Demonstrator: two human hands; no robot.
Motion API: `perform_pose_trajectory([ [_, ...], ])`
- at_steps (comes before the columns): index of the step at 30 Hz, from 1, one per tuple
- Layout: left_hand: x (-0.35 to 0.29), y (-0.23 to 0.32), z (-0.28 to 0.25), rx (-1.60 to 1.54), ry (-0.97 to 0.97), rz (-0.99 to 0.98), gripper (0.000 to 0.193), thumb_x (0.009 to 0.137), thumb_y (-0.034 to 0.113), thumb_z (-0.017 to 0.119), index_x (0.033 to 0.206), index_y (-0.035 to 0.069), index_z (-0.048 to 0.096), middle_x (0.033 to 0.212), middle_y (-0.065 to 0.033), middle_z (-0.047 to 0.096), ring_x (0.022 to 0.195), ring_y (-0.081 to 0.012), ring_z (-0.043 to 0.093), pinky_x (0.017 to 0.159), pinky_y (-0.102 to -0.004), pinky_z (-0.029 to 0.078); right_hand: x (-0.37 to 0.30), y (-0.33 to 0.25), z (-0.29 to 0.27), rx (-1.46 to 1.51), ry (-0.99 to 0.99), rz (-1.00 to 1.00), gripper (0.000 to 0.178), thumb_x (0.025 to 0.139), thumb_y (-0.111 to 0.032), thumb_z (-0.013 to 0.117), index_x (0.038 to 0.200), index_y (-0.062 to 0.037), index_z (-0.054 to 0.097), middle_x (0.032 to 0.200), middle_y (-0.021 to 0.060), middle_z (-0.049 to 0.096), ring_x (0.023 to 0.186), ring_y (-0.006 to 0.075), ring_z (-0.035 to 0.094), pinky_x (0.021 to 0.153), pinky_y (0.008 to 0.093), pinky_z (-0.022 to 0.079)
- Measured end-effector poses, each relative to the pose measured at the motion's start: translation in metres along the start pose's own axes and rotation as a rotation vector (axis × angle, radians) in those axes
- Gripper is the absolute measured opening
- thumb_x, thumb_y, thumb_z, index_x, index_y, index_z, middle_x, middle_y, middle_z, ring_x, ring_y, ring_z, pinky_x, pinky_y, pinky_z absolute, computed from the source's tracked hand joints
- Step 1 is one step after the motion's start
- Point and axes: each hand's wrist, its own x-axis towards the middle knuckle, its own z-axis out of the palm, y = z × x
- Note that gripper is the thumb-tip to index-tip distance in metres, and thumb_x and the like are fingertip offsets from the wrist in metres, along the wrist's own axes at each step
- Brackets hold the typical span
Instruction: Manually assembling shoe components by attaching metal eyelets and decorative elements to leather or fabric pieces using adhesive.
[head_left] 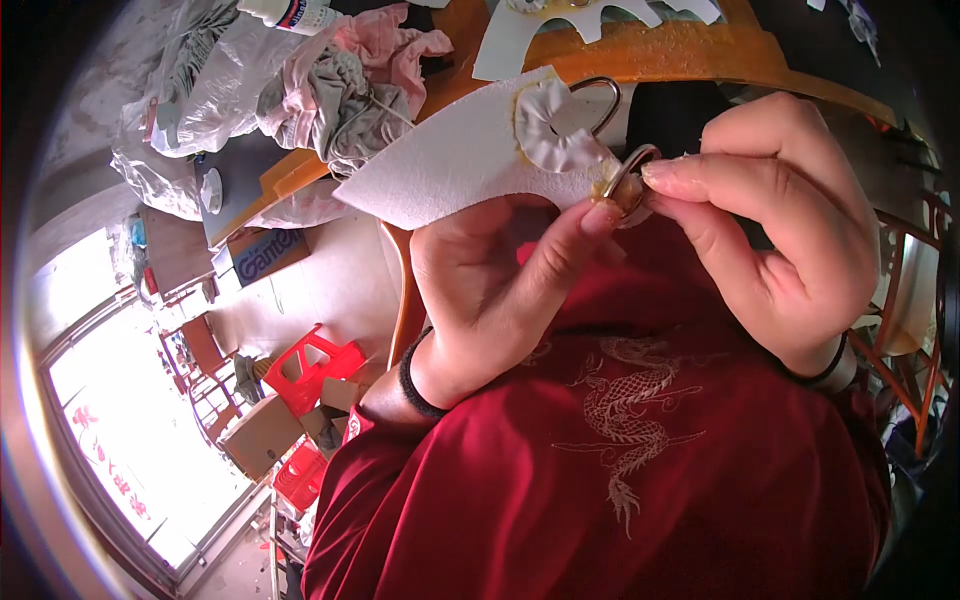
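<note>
My left hand (490,285) holds a pointed, stiff white sheet piece (440,175) from below, its thumb pressed near the edge beside a metal ring (633,165). Yellowish glue-like residue shows round that ring and on the thumb tip. Next to it on the sheet sits a gathered white fabric rosette (540,130), with another curved metal ring (612,100) sticking out. Thumb and forefinger of my right hand (790,220) are pinched together at the near ring's right side. Whether something small lies between those fingertips is hidden.
Beyond my hands is a wooden-edged table (690,55) with another white cut-out piece (510,45). Crumpled pink and grey cloths (340,95), clear plastic bags (225,90) and a white bottle (290,14) lie at the far left. A red stool (312,368) and cardboard boxes (262,437) stand lower left.
</note>
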Motion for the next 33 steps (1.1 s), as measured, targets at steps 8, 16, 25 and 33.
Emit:
perform_pose_trajectory([
  [8,0.003,-0.005,-0.004,0.245,-0.047,0.165,0.020,0.092,-0.007,0.056,0.112,-0.011,0.057,0.106,-0.0212,0.065,0.089,-0.0251,0.067,0.077,-0.0353,0.058,0.000,0.000,0.005,-0.019,-0.016,0.054,0.024,0.064,0.007,0.074,0.085,0.0000,0.064,0.077,0.0079,0.057,0.066,0.0176,0.053,0.056,0.0264,0.041],
  [16,0.003,-0.006,0.004,0.275,0.076,0.169,0.017,0.089,-0.009,0.058,0.104,-0.009,0.063,0.099,-0.0159,0.067,0.079,-0.0188,0.066,0.073,-0.0287,0.055,-0.003,0.001,0.015,0.022,-0.041,0.118,0.018,0.072,0.003,0.067,0.086,-0.0023,0.057,0.082,0.0082,0.054,0.064,0.0151,0.047,0.054,0.0255,0.037],
  [25,0.018,-0.018,-0.005,-0.016,0.280,0.086,0.028,0.102,0.015,0.048,0.110,-0.010,0.056,0.081,-0.0159,0.065,0.066,-0.0196,0.064,0.070,-0.0323,0.055,0.002,-0.002,0.003,0.015,-0.011,0.091,0.015,0.081,0.006,0.065,0.093,0.0020,0.057,0.091,0.0122,0.058,0.070,0.0127,0.048,0.058,0.0238,0.038],
  [33,0.012,-0.009,0.010,-0.096,0.357,0.052,0.032,0.101,0.021,0.051,0.107,-0.009,0.058,0.076,-0.0158,0.064,0.063,-0.0227,0.064,0.068,-0.0352,0.055,0.001,0.002,-0.006,0.146,0.019,0.078,0.045,0.085,-0.016,0.066,0.119,0.0068,0.046,0.122,0.0282,0.052,0.087,0.0207,0.055,0.075,0.0296,0.046],
])
